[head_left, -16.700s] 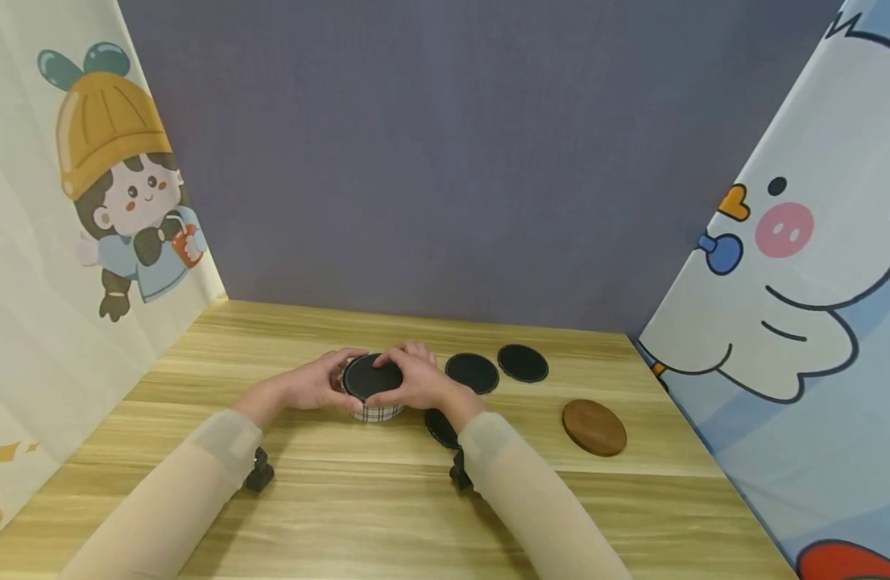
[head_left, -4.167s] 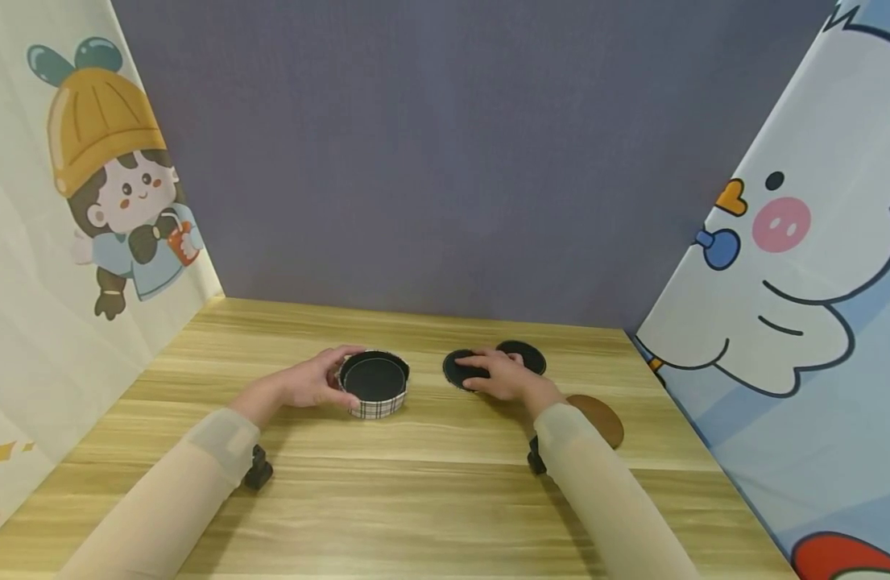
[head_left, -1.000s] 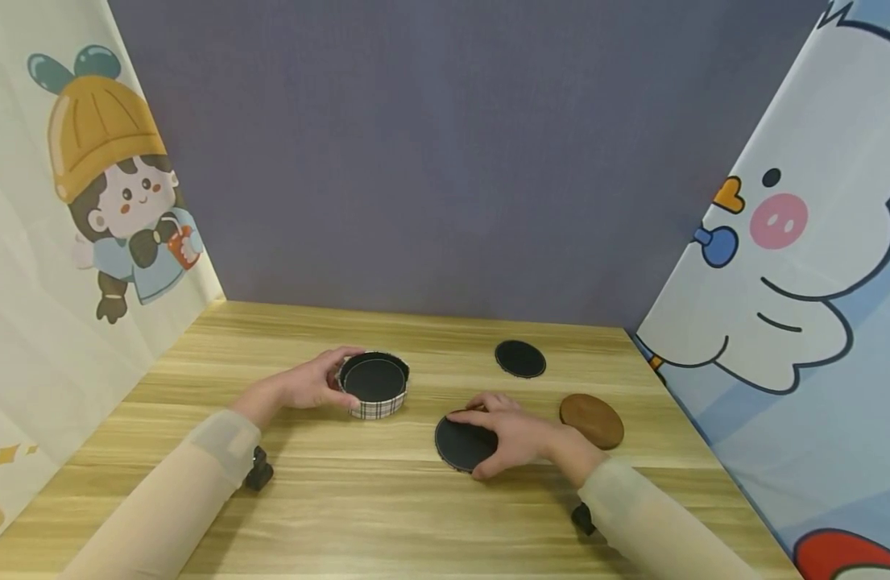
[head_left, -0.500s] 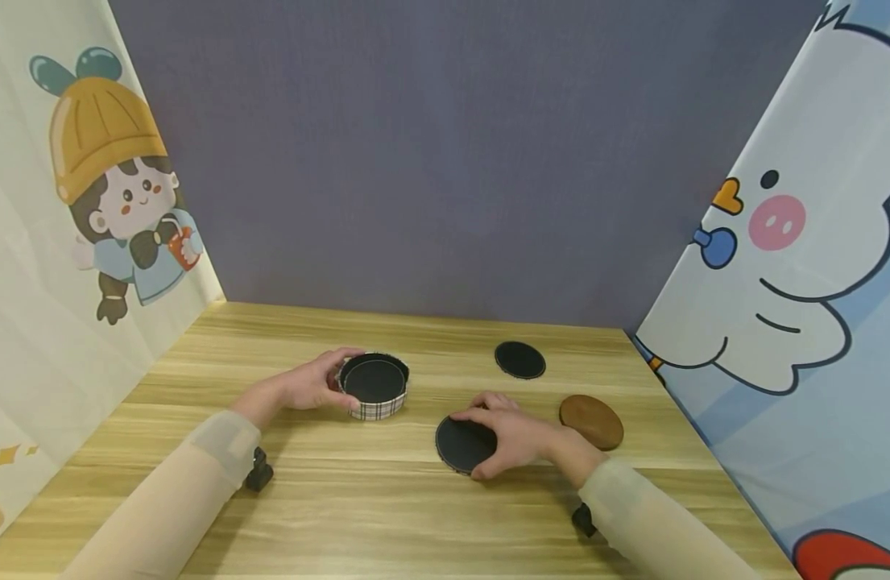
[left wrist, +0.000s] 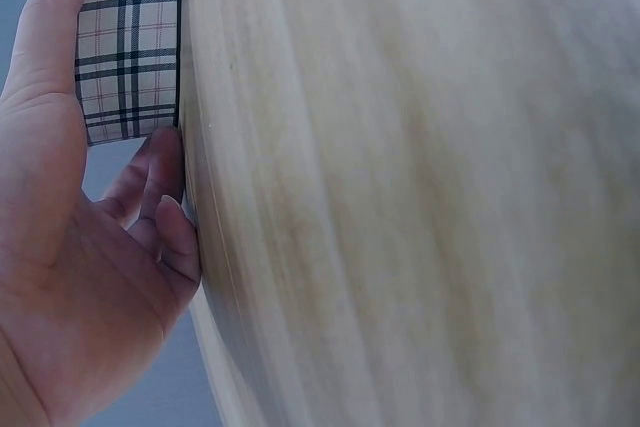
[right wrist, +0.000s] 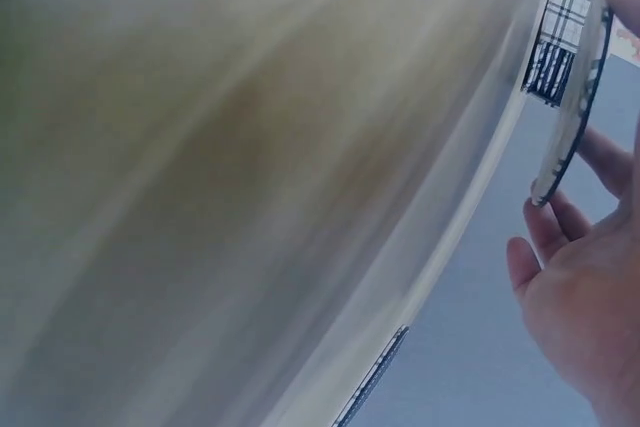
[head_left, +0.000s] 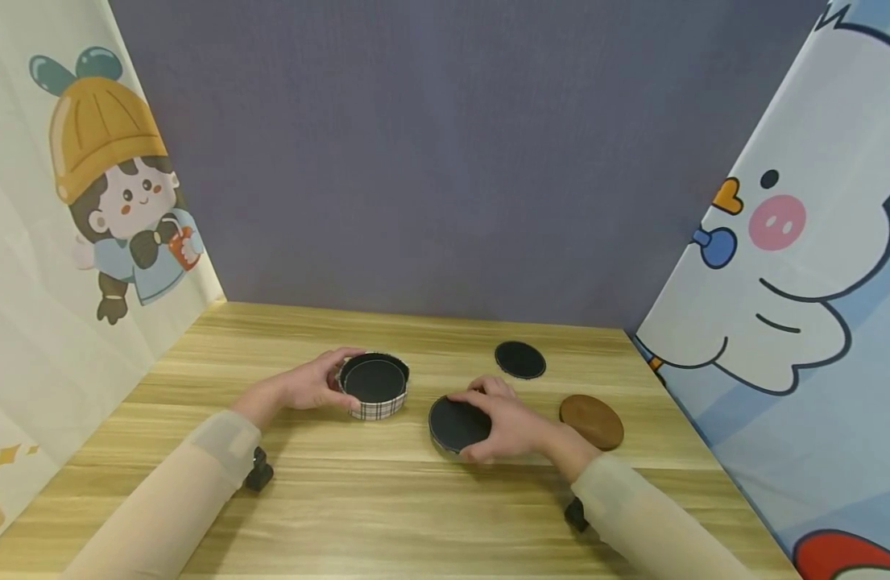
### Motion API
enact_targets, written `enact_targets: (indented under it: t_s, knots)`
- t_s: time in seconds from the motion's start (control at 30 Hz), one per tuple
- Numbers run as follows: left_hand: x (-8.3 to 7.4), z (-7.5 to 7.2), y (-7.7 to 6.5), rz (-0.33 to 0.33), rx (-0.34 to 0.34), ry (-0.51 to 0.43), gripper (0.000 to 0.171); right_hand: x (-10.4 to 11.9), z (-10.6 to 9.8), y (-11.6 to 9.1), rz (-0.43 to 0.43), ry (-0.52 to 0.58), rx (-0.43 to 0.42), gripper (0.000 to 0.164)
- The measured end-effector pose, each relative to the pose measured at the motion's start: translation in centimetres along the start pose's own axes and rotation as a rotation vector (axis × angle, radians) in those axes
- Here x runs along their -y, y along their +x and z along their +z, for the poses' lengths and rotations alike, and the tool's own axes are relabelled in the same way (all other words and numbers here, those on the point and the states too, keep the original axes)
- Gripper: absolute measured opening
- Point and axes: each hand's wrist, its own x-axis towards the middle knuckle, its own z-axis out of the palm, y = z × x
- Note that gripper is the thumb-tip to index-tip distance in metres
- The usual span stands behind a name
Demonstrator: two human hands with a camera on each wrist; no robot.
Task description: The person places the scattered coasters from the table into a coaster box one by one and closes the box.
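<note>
My left hand grips the left side of a round plaid coaster holder, thumb at its front and fingers behind. Inside the holder lies a black round coaster, a little below the rim. In the left wrist view the plaid wall stands on the wood beside the palm. My right hand pinches another black coaster by its edge, to the right of the holder. The right wrist view shows this coaster raised off the table and tilted, its pale underside toward the table.
A third black coaster lies flat at the back right of the wooden table. Nearer, right of my right hand, is a brown round disc. A grey back panel and printed side curtains enclose the table.
Over the last second the right hand has lifted its coaster slightly up and left, off the table. Earlier, a coaster lying nearer the front left its spot. The left hand stays on the holder.
</note>
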Motion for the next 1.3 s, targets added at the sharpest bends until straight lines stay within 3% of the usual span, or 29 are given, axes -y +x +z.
enact_targets:
  t_s: [0.47,0.93,1.3]
  knots:
    - [-0.3,0.1,-0.1,0.020,0.002,-0.004,0.104,1.3,-0.5,2.8,-0.038,0.013,-0.087,0.089]
    - [-0.2,-0.1,-0.2,0.022,0.001,-0.001,0.103,2.9,-0.8,6.5,-0.011,-0.004,-0.082,0.091]
    - [0.2,-0.2,0.1,0.006,0.025,-0.054,0.104,4.2,0.1,9.4,-0.005,0.016,-0.080,0.091]
